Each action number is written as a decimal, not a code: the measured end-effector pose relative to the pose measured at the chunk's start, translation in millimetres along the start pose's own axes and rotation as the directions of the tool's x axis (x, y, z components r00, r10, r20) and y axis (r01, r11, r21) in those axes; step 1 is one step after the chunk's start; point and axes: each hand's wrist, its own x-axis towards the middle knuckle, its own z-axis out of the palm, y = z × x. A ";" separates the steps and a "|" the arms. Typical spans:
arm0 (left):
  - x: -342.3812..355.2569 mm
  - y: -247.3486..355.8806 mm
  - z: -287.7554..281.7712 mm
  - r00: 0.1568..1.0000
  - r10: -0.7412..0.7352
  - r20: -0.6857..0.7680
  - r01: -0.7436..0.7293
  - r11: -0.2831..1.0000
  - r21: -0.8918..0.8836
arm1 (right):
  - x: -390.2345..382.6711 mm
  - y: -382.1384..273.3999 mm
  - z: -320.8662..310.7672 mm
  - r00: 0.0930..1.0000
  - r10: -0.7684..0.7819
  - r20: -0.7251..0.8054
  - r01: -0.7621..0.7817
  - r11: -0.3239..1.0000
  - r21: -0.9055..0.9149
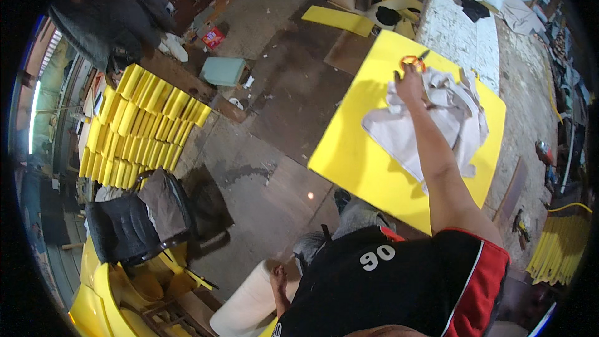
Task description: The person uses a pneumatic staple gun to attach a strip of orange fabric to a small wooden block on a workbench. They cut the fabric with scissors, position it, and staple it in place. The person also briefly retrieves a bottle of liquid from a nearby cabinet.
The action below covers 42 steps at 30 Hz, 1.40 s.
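My right arm stretches over a large yellow foam sheet (343,143), my right hand (409,81) closed on orange-handled scissors (422,57) at the upper edge of a crumpled light grey cloth (399,137). The cloth lies loosely bunched on the foam. My left hand (278,279) hangs low at my side beside an upright or leaning cream roll (240,309), its fingers curled; whether anything is in them is too small to make out.
Yellow foam pieces (140,131) stand piled at the left, near a dark padded chair (115,231). A pale green block (221,70) and scraps lie on the stained floor (274,118). A cluttered worn worktable (524,125) runs along the right; yellow strips (337,20) lie at the back.
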 end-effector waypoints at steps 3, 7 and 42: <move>16.8 25.3 -17.3 0.994 0.060 0.091 -0.055 0.997 -0.051 | 50.3 50.4 52.8 0.999 0.054 0.000 -0.053 0.965 -0.256; 63.5 59.9 -24.0 0.979 0.028 0.202 -0.055 0.990 0.130 | 69.1 138.6 99.6 0.918 0.300 0.259 -0.245 0.943 -0.226; 579.9 545.8 134.0 0.616 0.227 0.754 -0.785 0.257 0.563 | 39.9 71.9 160.1 0.895 0.438 0.086 -0.350 0.809 -0.472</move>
